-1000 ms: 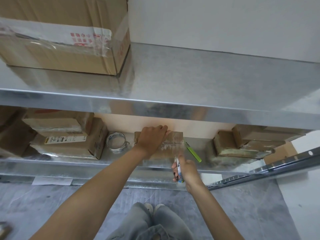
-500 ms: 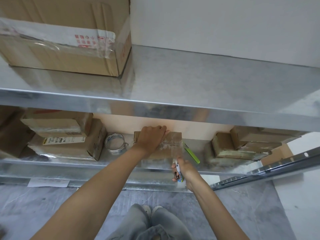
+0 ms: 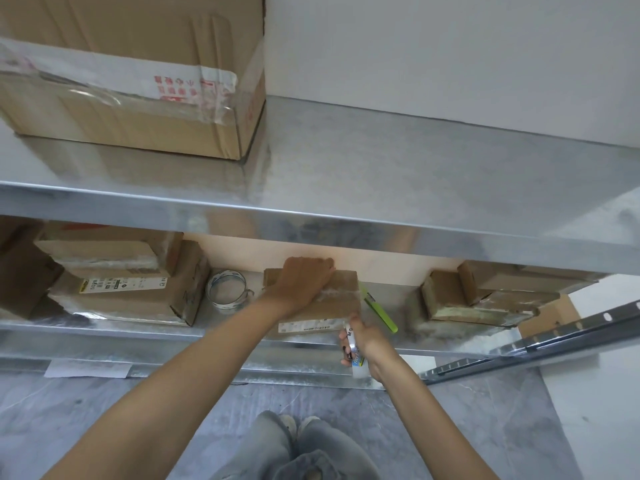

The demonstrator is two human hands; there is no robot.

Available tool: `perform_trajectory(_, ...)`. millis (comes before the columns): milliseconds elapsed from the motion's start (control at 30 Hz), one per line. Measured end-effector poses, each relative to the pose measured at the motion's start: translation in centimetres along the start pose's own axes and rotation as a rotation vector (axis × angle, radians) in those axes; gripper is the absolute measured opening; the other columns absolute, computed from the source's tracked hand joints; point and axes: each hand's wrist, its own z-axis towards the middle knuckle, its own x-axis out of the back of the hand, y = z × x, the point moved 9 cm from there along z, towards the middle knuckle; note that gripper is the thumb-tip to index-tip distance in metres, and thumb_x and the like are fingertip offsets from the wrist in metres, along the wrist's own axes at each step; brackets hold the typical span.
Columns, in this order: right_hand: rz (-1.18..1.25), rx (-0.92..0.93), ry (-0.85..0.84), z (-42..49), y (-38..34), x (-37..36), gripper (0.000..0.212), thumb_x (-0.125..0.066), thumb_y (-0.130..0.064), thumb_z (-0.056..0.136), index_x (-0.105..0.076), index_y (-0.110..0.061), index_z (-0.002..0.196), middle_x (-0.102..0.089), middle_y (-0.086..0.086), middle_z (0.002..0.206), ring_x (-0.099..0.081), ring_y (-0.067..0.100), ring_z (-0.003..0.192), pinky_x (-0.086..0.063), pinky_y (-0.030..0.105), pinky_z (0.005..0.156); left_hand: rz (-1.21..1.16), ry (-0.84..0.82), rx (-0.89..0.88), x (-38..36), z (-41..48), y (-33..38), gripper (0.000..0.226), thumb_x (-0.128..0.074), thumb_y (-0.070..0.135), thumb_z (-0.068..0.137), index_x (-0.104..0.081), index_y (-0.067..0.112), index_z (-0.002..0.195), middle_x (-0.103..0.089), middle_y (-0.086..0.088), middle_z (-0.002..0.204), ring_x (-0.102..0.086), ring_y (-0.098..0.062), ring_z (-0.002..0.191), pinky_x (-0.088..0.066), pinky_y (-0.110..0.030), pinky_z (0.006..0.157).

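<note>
A small taped cardboard box (image 3: 332, 306) with a white label on its near side lies on the lower metal shelf (image 3: 228, 332). My left hand (image 3: 303, 280) rests on its top, fingers reaching over the far edge. My right hand (image 3: 360, 341) grips a white marker pen (image 3: 354, 351) at the box's near right corner, its tip close to the label. A green utility knife (image 3: 381, 311) lies on the shelf just right of the box.
A roll of clear tape (image 3: 227, 289) sits left of the box, beside stacked cardboard boxes (image 3: 121, 289). More small boxes (image 3: 485, 299) stand at the right. A large taped carton (image 3: 131, 81) occupies the upper shelf (image 3: 381, 174). A loose metal rail (image 3: 554, 330) leans at right.
My right hand with the marker has moved slightly up toward the box's near corner. My left hand stays on the box top.
</note>
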Motion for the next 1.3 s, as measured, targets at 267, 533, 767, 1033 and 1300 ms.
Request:
perform_trajectory(267, -0.038, 0.022, 0.027, 0.5, -0.3, -0.1, 0.052, -0.03, -0.03, 0.103, -0.051, -0.005, 0.064, -0.045, 0.002, 0.034, -0.038, 0.013, 0.029, -0.044, 0.021, 0.038, -0.261, -0.083, 0.124, -2.4, 0.9, 1.8, 0.032, -0.049, 0.051, 0.093, -0.055, 0.025, 0.11, -0.063, 0.007, 0.107, -0.054, -0.017, 0.103, -0.031, -0.039, 0.096)
perform_trajectory(533, -0.008, 0.035, 0.004, 0.4, -0.6, -0.6, 0.054, -0.029, -0.03, 0.104, -0.05, -0.003, 0.062, -0.045, 0.006, 0.036, -0.035, 0.013, 0.026, -0.041, 0.022, 0.037, -0.289, 0.139, 0.26, -0.9, 1.5, 1.8, 0.026, -0.042, 0.032, 0.101, -0.065, 0.022, 0.092, -0.069, 0.005, 0.087, -0.061, -0.019, 0.084, -0.031, -0.037, 0.089)
perform_trajectory(767, 0.015, 0.03, -0.003, 0.3, -0.3, -0.6, 0.054, -0.028, -0.032, 0.104, -0.053, -0.005, 0.065, -0.048, 0.005, 0.039, -0.039, 0.012, 0.029, -0.044, 0.02, 0.037, 0.036, -0.405, -0.086, -1.4, -2.4, 1.4, 0.096, -0.052, 0.066, 0.084, -0.005, 0.02, 0.154, 0.0, -0.001, 0.161, 0.002, -0.024, 0.148, 0.004, -0.057, 0.117)
perform_trajectory(1033, 0.041, 0.127, -0.018, -1.4, -2.8, 0.1, 0.061, -0.035, -0.047, 0.1, -0.055, -0.002, 0.063, -0.053, 0.011, 0.038, -0.046, 0.018, 0.029, -0.042, 0.019, 0.037, 0.052, -0.568, -0.091, -1.1, -3.7, 2.1, 0.076, -0.04, 0.052, 0.098, -0.002, 0.017, 0.154, 0.0, -0.003, 0.162, -0.011, -0.029, 0.146, -0.018, -0.055, 0.114)
perform_trajectory(1300, 0.082, 0.433, 0.018, -4.4, -4.1, 0.7, 0.047, -0.034, -0.027, 0.103, -0.059, -0.006, 0.07, -0.053, 0.006, 0.044, -0.049, 0.018, 0.041, -0.044, 0.03, 0.057, 0.008, -0.33, 0.042, -0.4, -4.0, 1.9, 0.052, -0.029, 0.035, 0.105, -0.016, 0.021, 0.153, -0.021, 0.005, 0.159, -0.023, -0.021, 0.144, -0.024, -0.044, 0.115)
